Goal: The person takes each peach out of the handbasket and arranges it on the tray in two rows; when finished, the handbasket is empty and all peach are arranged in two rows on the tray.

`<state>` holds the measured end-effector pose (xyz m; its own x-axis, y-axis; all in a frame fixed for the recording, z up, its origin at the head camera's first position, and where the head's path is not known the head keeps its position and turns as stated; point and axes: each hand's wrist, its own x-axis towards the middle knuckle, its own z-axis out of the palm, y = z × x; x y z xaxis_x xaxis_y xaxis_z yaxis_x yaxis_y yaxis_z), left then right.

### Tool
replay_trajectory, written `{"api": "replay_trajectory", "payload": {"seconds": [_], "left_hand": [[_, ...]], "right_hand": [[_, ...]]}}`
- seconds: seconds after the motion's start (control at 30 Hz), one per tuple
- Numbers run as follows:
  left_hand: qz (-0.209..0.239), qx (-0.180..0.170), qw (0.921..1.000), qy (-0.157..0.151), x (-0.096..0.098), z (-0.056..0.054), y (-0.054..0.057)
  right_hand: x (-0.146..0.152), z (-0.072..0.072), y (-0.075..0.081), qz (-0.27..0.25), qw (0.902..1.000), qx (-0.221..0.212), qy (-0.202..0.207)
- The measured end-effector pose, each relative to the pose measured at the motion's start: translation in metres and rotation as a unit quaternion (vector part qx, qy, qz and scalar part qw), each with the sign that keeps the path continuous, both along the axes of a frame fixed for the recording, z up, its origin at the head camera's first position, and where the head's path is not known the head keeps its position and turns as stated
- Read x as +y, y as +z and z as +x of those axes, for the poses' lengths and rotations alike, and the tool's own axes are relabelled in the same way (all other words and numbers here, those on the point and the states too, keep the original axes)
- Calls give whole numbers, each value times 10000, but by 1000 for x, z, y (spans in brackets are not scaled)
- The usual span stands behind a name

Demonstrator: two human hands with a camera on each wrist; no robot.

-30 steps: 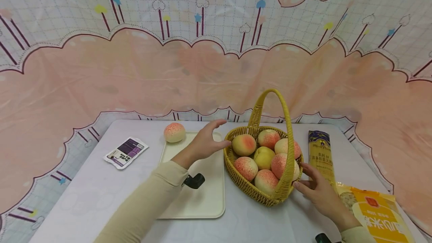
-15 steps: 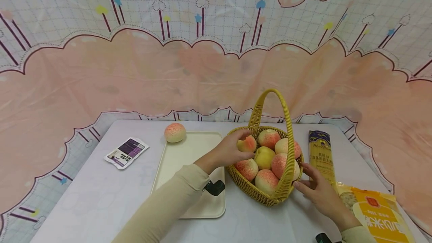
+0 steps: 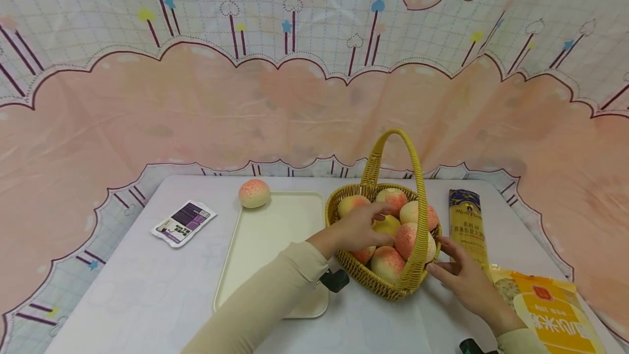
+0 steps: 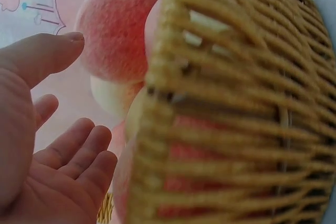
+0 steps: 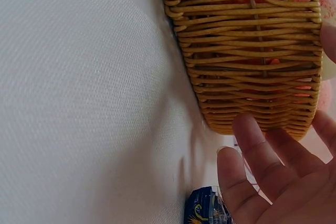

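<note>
A yellow wicker basket [image 3: 361,273] with a tall arched handle holds several pink-and-cream peaches [image 3: 388,264] and a yellow fruit [image 3: 387,225]. Over the basket's left side is my left hand [image 3: 356,229], thumb and fingers spread above the yellow fruit, partly covering it and two peaches. In the left wrist view, that hand's fingers [image 4: 79,153] are apart from the thumb with nothing gripped between them. My right hand [image 3: 467,283] rests at the basket's right side; in the right wrist view its loosely bent fingers [image 5: 252,135] touch or nearly touch the outer weave.
A cream tray [image 3: 260,239] lies left of the basket. One peach [image 3: 254,193] sits at its far left corner. Farther left is a white-and-purple packet [image 3: 184,223]. On the right lie a spaghetti pack [image 3: 467,225] and a yellow grain bag [image 3: 550,310].
My left hand has moved right, from the basket's left rim, past the left peach, to above the yellow fruit. The right hand and basket have stayed in place.
</note>
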<state>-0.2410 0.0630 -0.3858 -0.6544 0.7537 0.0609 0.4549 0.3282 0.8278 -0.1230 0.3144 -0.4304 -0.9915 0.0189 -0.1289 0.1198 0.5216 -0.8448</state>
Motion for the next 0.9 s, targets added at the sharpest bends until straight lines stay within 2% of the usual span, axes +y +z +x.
{"api": "replay_trajectory", "payload": {"seconds": [0.17,0.37,0.9], "left_hand": [[-39,294,9995,-112,11,4,-3],[-315,483,9983,46,19,8,-2],[-590,515,9969,-112,28,11,1]], "right_hand": [[0,0,1,11,10000,1,-9],[0,0,1,63,10000,-31,-6],[-1,0,2,31,10000,-18,3]]}}
